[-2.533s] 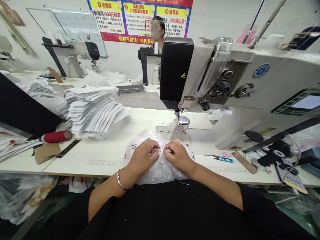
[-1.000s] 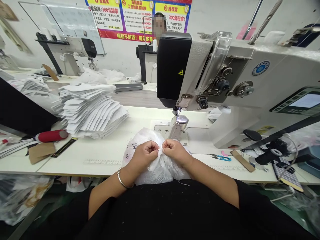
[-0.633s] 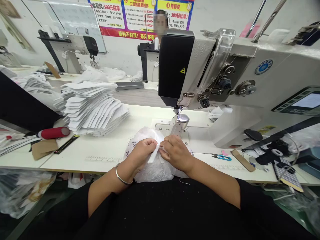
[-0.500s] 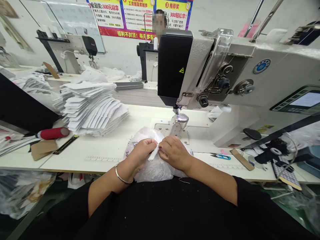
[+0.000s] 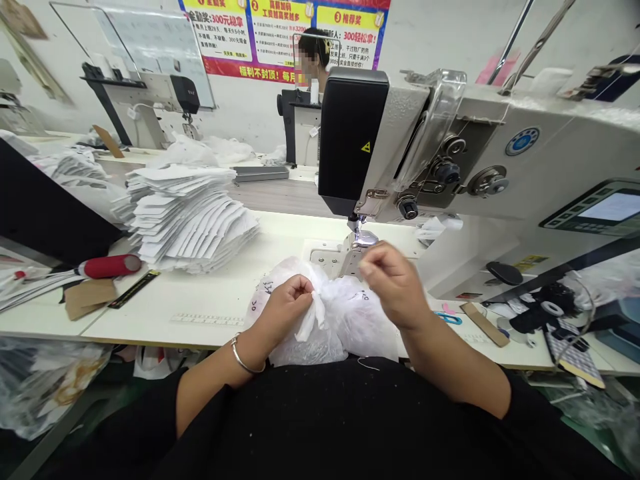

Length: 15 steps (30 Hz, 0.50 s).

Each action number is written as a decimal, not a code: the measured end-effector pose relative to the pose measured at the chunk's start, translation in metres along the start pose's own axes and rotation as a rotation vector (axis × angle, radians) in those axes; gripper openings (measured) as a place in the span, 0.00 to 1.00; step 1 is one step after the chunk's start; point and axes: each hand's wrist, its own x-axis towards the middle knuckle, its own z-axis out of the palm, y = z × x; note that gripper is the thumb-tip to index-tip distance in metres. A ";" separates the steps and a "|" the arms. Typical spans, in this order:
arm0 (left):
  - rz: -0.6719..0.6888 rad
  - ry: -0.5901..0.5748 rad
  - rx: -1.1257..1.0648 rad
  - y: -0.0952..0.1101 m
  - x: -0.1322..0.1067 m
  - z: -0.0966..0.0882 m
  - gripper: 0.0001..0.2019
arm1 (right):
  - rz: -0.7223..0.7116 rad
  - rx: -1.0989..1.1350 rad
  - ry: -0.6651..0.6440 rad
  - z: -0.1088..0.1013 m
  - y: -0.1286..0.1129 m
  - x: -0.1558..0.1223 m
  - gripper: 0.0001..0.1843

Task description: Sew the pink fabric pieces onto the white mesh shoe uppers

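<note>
A translucent white plastic bag (image 5: 345, 320) full of small pieces rests at the table's near edge, in front of the sewing machine's presser foot (image 5: 361, 241). My left hand (image 5: 285, 308), with a silver bangle on the wrist, pinches the bag's gathered neck, where a white strip hangs down. My right hand (image 5: 393, 283) is raised above the bag's right side with its fingers curled together; I cannot make out anything in them.
The large sewing machine (image 5: 475, 167) fills the right half, with a control panel (image 5: 600, 208). A fanned stack of white cut pieces (image 5: 185, 217) lies left. A red-handled tool (image 5: 103, 267), cardboard scraps, blue snips (image 5: 450, 319) and black parts lie around. Another person sits behind.
My right hand has let go of the bag's neck and lifted up and right toward the presser foot. My left hand keeps its pinch on the neck.
</note>
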 end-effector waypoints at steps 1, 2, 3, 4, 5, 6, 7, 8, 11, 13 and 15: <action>0.108 0.007 0.065 0.003 -0.002 -0.001 0.01 | 0.037 -0.084 -0.102 0.005 0.007 -0.001 0.05; 0.223 0.008 0.135 0.005 -0.003 -0.002 0.01 | 0.069 -0.149 -0.218 0.012 0.015 -0.003 0.04; 0.322 -0.010 0.198 0.006 -0.003 -0.004 0.02 | 0.093 -0.190 -0.313 0.020 0.023 -0.006 0.06; 0.390 -0.053 0.246 0.007 -0.004 -0.005 0.03 | 0.106 -0.212 -0.348 0.027 0.030 -0.009 0.07; 0.418 -0.120 0.276 0.007 -0.003 -0.006 0.04 | 0.122 -0.222 -0.342 0.034 0.036 -0.012 0.07; 0.409 -0.186 0.296 0.006 -0.003 -0.007 0.05 | 0.135 -0.223 -0.323 0.038 0.040 -0.015 0.07; 0.380 -0.233 0.314 0.005 -0.002 -0.008 0.07 | 0.146 -0.218 -0.296 0.041 0.043 -0.017 0.06; 0.347 -0.252 0.337 0.004 -0.001 -0.009 0.10 | 0.155 -0.207 -0.276 0.042 0.044 -0.018 0.05; 0.295 -0.221 0.436 0.004 0.002 -0.011 0.15 | 0.178 -0.139 -0.249 0.041 0.046 -0.019 0.01; 0.290 -0.196 0.481 0.007 0.003 -0.011 0.11 | 0.214 -0.049 -0.213 0.039 0.050 -0.019 0.07; 0.254 -0.161 0.458 0.011 0.002 -0.009 0.08 | 0.265 0.043 -0.169 0.039 0.056 -0.019 0.14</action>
